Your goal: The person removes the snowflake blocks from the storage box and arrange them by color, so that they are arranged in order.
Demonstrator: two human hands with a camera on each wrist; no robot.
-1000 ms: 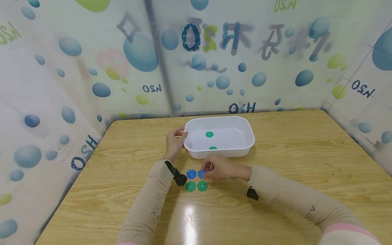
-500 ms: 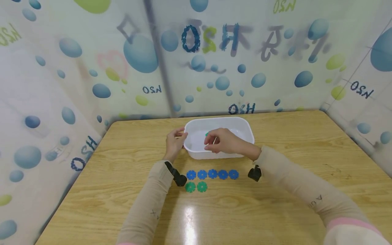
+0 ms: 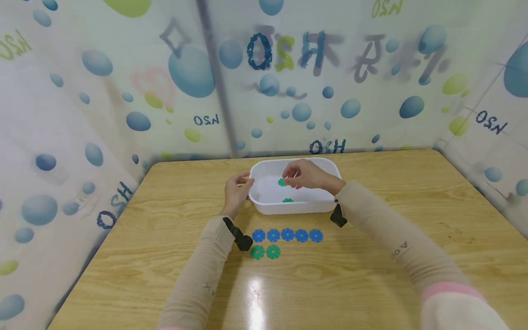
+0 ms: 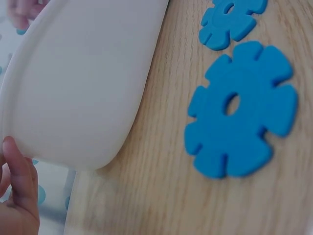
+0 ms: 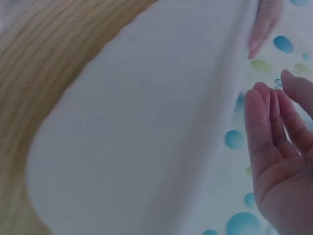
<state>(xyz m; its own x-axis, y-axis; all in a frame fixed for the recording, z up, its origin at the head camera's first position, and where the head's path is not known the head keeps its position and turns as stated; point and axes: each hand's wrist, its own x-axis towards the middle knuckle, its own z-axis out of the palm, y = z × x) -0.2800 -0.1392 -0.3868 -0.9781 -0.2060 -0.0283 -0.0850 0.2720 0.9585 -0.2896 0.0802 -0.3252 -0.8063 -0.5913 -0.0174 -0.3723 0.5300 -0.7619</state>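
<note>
Wood table (image 3: 392, 256); white tub (image 3: 297, 209) gripped by left hand (image 3: 237, 194); right hand (image 3: 308, 174), half-open, seemingly empty, shifted toward farther green disc (image 3: 281, 182), likely reachable.

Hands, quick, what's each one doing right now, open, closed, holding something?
Left hand: closed, holding the white tub at its left end.
Right hand: open, nothing visible in its fingers, over the tub.

Head view: bright, even lighting; white glare streak toward the table (image 3: 350, 284)'s near edge. Right wrist view: dimmer; tray (image 5: 132, 127) blurred.
</note>
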